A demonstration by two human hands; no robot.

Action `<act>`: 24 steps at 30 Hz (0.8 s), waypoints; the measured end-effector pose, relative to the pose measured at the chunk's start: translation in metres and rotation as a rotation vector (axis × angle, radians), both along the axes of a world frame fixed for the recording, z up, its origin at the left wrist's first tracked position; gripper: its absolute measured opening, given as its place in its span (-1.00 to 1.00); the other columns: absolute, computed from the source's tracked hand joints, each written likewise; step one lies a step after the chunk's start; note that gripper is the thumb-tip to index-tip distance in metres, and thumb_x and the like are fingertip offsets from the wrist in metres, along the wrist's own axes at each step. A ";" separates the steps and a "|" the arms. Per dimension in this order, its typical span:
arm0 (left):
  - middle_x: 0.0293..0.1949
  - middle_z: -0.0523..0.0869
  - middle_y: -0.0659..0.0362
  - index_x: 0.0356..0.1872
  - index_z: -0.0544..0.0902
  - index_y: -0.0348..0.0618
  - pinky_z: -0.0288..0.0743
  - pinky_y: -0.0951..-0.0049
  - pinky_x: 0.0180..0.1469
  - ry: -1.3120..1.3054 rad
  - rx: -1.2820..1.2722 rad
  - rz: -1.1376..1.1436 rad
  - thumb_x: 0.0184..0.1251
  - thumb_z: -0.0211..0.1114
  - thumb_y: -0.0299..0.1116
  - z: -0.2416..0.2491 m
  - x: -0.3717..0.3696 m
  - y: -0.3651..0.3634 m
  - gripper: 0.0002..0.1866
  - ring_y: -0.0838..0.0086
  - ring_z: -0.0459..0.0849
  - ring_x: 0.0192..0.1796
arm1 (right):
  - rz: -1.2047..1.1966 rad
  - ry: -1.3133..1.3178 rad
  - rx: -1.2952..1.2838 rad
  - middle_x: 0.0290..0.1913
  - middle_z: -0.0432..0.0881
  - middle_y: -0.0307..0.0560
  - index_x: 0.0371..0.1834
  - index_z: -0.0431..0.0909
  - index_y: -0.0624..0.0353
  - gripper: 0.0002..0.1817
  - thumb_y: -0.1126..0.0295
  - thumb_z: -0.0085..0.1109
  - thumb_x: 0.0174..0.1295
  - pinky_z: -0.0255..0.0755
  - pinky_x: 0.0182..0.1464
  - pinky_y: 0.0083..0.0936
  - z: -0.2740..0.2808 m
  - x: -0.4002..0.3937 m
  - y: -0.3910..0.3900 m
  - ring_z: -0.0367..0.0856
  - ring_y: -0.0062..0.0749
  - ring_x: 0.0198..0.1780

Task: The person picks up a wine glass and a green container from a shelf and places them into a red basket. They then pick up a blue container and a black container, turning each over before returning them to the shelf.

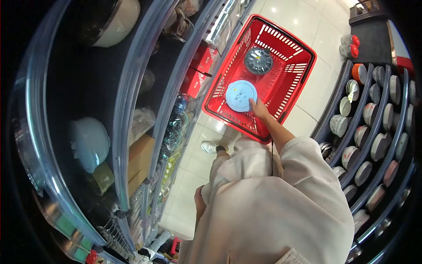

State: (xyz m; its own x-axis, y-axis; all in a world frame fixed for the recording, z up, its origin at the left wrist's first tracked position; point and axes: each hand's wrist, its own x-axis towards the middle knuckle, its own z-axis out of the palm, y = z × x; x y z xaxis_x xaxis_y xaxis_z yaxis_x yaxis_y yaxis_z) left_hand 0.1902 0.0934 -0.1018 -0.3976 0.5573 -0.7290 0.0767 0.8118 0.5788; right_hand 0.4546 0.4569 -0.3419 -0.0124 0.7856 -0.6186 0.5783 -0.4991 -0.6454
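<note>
My right hand [259,108] reaches into a red shopping basket [303,50] and is closed on the edge of a light blue round container [241,96]. The container's top faces up and shows raised marks and a small yellow sticker; its underside is hidden. Farther back in the basket lies a dark, clear-looking round container [258,60] with a ribbed pattern. My left hand [200,203] hangs low at my side beside the beige clothing. Its fingers are mostly hidden, and I cannot make out anything in it.
Shelves [121,105] on the left hold a pale blue bowl [91,143], a cardboard box [140,163], a red box [200,70] and wrapped glassware. On the right, a rack [351,152] carries several stacked plates and bowls. White floor tiles [314,103] run between them.
</note>
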 end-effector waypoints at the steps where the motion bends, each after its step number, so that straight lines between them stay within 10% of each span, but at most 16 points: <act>1: -0.06 0.63 0.03 0.01 0.53 -0.36 0.46 0.43 0.04 0.004 0.024 -0.013 0.29 0.20 -0.38 0.000 -0.002 0.004 -0.67 0.38 0.59 -0.03 | -0.053 0.048 0.019 -0.13 0.59 0.39 0.06 0.38 0.53 -0.31 -0.06 -0.11 0.33 0.54 -0.19 -0.24 0.000 -0.002 0.001 0.66 0.05 -0.11; 4: -0.06 0.63 0.04 0.01 0.53 -0.36 0.46 0.43 0.04 0.018 0.106 -0.048 0.29 0.20 -0.38 -0.006 -0.010 0.020 -0.67 0.38 0.59 -0.03 | -0.103 -0.017 -0.166 -0.03 0.54 0.47 -0.01 0.47 0.49 -0.32 -0.09 -0.12 0.32 0.33 0.18 -0.16 0.037 -0.005 0.009 0.51 0.20 0.10; 7: -0.11 0.64 0.07 -0.01 0.54 -0.34 0.45 0.45 0.02 0.038 0.009 0.054 0.30 0.19 -0.39 -0.017 -0.021 0.033 -0.70 0.42 0.58 -0.06 | -0.278 -0.004 -0.444 -0.10 0.56 0.49 -0.11 0.53 0.53 -0.32 -0.06 -0.16 0.34 0.38 0.13 -0.15 0.109 -0.011 0.021 0.55 0.21 0.03; 11: -0.15 0.66 0.10 -0.06 0.57 -0.33 0.44 0.48 0.03 0.057 0.114 0.068 0.34 0.16 -0.37 -0.030 -0.036 0.051 -0.74 0.45 0.60 -0.07 | -0.189 -0.245 -0.105 -0.21 0.58 0.51 -0.20 0.55 0.57 -0.28 -0.07 -0.25 0.36 0.42 0.07 -0.14 0.038 0.004 -0.004 0.60 0.21 -0.05; 22: -0.05 0.62 -0.03 0.02 0.49 -0.27 0.57 0.36 -0.11 -0.147 0.286 0.150 0.44 0.09 -0.16 -0.037 -0.064 0.121 -0.63 0.31 0.65 -0.10 | -0.341 0.081 -0.176 -0.28 0.61 0.42 -0.25 0.56 0.51 -0.27 -0.10 -0.29 0.36 0.40 0.01 -0.10 0.138 -0.004 -0.023 0.61 0.20 -0.11; 24: -0.02 0.61 -0.02 0.01 0.49 -0.26 0.55 0.40 -0.09 -0.233 0.345 0.177 0.43 0.10 -0.15 -0.009 -0.057 0.142 -0.64 0.34 0.65 -0.11 | -0.271 -0.003 0.221 -0.48 0.57 0.09 -0.24 0.49 0.44 -0.39 -0.02 -0.29 0.41 0.52 -0.44 -0.34 0.127 -0.007 -0.037 0.63 -0.20 -0.53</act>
State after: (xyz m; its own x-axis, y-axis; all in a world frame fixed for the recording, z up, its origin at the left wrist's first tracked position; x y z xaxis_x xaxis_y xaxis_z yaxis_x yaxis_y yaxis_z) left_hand 0.1327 0.2354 -0.1110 -0.3560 0.7214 -0.5940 -0.2106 0.5573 0.8032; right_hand 0.4474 0.4198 -0.2153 0.2163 0.8749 -0.4332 0.4462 -0.4833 -0.7532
